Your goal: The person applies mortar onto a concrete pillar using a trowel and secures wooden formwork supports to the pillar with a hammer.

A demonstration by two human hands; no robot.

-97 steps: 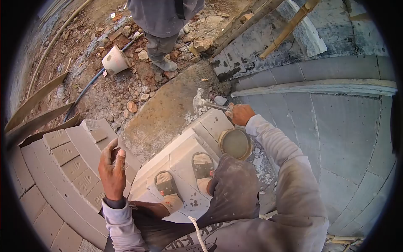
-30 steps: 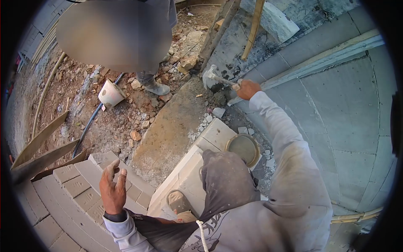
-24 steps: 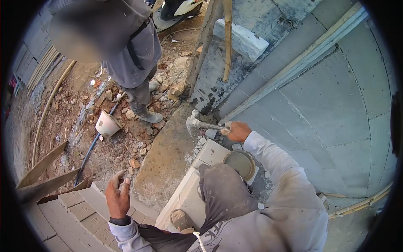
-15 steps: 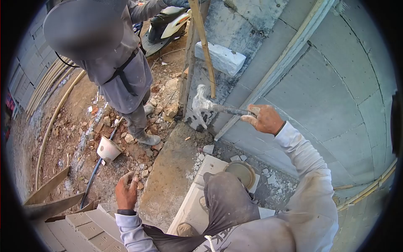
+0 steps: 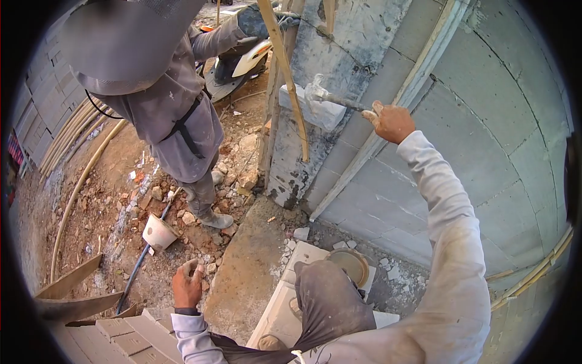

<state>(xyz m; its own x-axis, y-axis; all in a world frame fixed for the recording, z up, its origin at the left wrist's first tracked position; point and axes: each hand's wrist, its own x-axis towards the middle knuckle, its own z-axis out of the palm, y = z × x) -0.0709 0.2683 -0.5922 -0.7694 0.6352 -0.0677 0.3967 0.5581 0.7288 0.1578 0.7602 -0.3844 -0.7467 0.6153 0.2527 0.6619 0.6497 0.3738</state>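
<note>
hammer (image 5: 334, 98): one, in the right hand (image 5: 393, 123)

One head-worn camera looks forward and down.

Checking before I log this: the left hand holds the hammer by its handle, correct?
Wrong hand: the head view shows the right hand, not the left hand, holding the hammer by its handle.
</note>
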